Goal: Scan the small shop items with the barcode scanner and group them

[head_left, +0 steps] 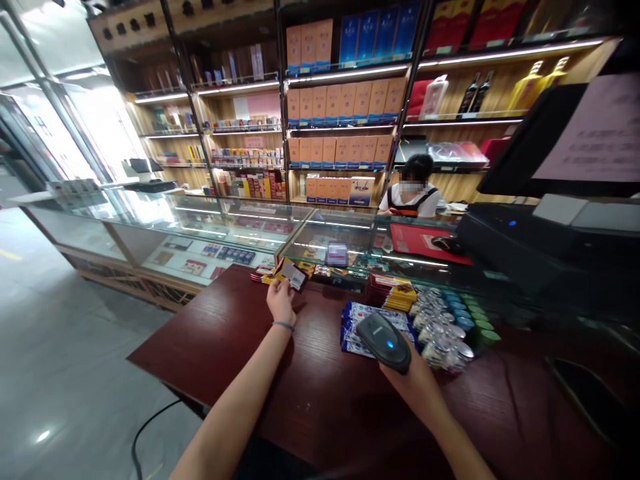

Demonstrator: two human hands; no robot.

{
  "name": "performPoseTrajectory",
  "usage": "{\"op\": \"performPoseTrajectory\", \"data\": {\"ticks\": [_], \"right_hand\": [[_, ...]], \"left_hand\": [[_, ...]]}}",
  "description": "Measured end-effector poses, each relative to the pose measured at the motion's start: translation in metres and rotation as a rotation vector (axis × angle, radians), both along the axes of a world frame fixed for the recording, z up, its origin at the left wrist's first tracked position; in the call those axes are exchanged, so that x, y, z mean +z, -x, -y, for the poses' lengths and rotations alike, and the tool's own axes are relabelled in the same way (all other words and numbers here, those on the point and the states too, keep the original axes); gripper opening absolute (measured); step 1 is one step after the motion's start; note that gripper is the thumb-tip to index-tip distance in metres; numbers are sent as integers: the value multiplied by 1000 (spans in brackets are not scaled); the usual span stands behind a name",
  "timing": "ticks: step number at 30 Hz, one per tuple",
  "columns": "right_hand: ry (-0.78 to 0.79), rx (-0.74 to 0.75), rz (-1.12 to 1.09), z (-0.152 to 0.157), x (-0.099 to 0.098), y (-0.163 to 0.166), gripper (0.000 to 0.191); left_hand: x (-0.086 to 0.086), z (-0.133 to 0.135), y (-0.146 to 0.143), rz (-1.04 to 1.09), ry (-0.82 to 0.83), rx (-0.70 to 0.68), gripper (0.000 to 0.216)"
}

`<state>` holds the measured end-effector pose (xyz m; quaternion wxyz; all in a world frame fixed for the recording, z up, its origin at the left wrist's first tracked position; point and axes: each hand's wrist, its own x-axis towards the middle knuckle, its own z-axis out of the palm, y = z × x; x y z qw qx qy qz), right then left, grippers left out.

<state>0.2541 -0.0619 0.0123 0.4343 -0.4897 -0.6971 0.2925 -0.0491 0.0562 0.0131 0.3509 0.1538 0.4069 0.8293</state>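
My left hand point(280, 303) reaches forward over the dark wooden counter point(225, 340) and pinches a small dark red pack point(293, 273), tilted up. My right hand point(413, 383) grips a grey handheld barcode scanner point(384, 341) with a blue light, its head aimed toward the pack. Under the scanner lie blue and white packets point(355, 320). A thin bracelet circles my left wrist.
Several small round tins point(445, 330) and stacked packs point(395, 293) sit right of the scanner. A glass display counter point(240, 227) runs behind, with a person point(413, 193) seated beyond it. A monitor and till point(550, 227) stand at right. Shelves of boxes fill the back wall.
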Motion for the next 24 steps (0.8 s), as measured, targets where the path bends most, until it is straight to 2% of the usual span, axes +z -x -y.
{"op": "performPoseTrajectory", "data": {"ticks": [4,9,12,18,24], "right_hand": [[-18,-2,-14,1,0,0,47],[0,-55,-36,7,10,6,47],[16,-88,-46,9,15,8,48],[29,-104,-53,9,18,7,47],[47,-113,-55,9,17,8,48]], "left_hand": [[0,-5,49,-519,-8,163,22],[-5,-1,121,-1184,-1,251,18],[-7,2,151,-1486,47,200,20],[-10,-2,166,-1898,170,64,27],[-10,-15,164,-1989,221,-32,25]]}}
